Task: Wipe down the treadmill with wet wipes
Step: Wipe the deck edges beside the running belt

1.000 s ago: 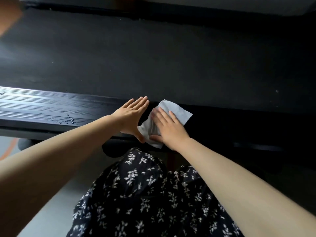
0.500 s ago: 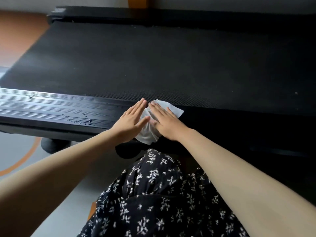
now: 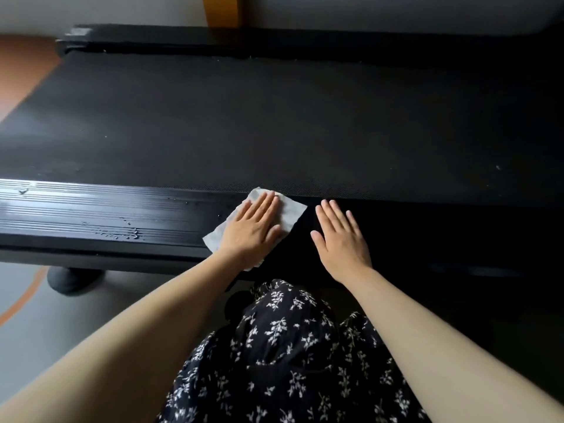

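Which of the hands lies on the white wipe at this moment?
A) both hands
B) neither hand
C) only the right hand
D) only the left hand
D: the left hand lies flat with straight fingers on the wipe on the treadmill's side rail, while the right hand is spread beside it, off the wipe.

Black treadmill (image 3: 274, 123) stands on the grey floor (image 3: 45, 315), and its belt runs wide across the view. The ribbed side rail (image 3: 91, 215) runs along the near edge, with wet streaks and droplets (image 3: 122, 232) shining on its left half. At mid-rail lies the white wet wipe (image 3: 291, 212), far corner at the belt's edge, left hand (image 3: 251, 230) flat on it. Right hand (image 3: 341, 236) lies flat on the rail just beside it.
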